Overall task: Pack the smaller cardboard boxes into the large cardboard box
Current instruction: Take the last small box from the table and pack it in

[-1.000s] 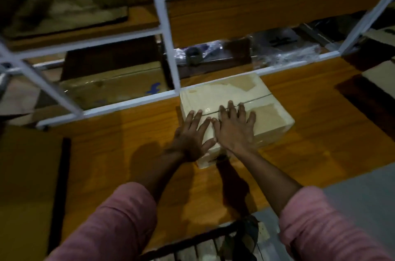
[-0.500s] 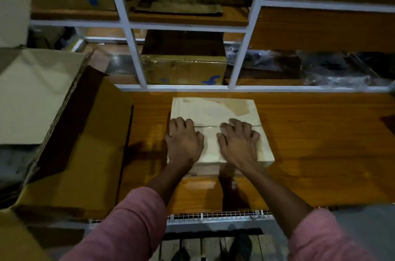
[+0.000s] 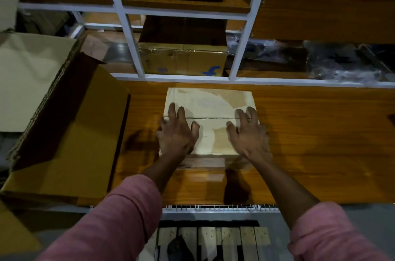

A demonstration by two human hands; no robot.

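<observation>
Cardboard small box (image 3: 210, 109) lies mid-frame on the wooden table (image 3: 310, 143); my left hand (image 3: 176, 133) and right hand (image 3: 249, 134) press flat, fingers spread, apart on its top. Large box (image 3: 70, 132) sits open at left.

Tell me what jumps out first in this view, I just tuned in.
A pale small box sits mid-shelf on the orange wooden shelf, with the left hand and right hand spread flat on its two ends. At left gapes the large open cardboard box. Behind the white rack sits a brown carton.
</observation>
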